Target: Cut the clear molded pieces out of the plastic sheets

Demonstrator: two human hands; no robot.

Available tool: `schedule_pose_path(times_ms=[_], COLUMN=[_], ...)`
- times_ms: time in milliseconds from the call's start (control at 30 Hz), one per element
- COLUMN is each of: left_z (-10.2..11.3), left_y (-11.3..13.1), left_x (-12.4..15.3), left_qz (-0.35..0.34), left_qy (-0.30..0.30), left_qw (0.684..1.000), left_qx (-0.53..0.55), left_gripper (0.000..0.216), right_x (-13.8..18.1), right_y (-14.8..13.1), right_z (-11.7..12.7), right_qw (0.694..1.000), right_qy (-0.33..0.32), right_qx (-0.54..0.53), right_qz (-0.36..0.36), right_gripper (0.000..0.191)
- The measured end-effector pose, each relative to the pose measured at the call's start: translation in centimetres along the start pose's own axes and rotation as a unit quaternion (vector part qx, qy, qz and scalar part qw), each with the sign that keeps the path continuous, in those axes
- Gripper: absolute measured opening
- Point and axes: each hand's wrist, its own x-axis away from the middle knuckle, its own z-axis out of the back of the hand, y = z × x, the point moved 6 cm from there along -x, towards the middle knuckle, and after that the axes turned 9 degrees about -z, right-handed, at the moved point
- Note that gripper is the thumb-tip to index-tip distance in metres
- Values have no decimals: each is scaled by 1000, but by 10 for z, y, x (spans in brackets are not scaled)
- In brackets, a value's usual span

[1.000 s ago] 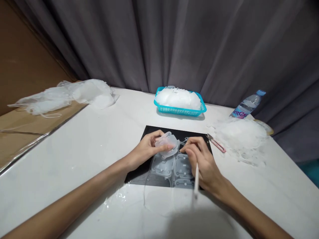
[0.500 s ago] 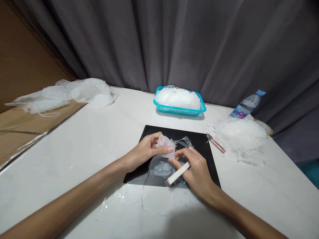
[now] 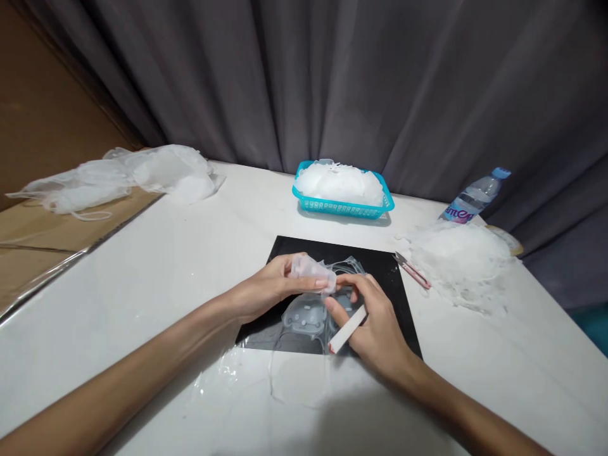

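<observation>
Cloudy translucent piece [image 3: 304,268], white stick [image 3: 348,330], slanted, red-tipped

Over to the right of the turquoise basket [image 3: 342,208], there's the bottle [image 3: 481,192], and across its blue and pink label [image 3: 456,214] come big, dark purple letters! I'm getting something like "ante", small letters, slanting with the bottle, and the last of the word bends away round the side, so the full name can't be made out. Now nearer the camera than the basket, straight down in front of it, a white stick [image 3: 348,329] shows a red mark [image 3: 332,348] at its tip, too small to read!
</observation>
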Motion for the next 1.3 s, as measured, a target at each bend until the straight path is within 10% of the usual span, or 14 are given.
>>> schedule_pose_path(times_ms=[500,967,1300], left_z=[-11,0,-6], left_y=[0,2,-1], left_x=[2,3,3], left_qz=[-45,-39,1], left_qy=[55,88,33], left_qw=[997,990,997], left_qx=[-29,-99,-76], left_gripper=[35,60,42], right_x=[-1,-3,-4], right_y=[8,-9,-5], right_z=[-6,-6,-3], right_qw=[979,978,986], right_qy=[-77,-15,-60], right_qx=[-160,131,82], right_qz=[-96,163,133], right_gripper=[18,10,8])
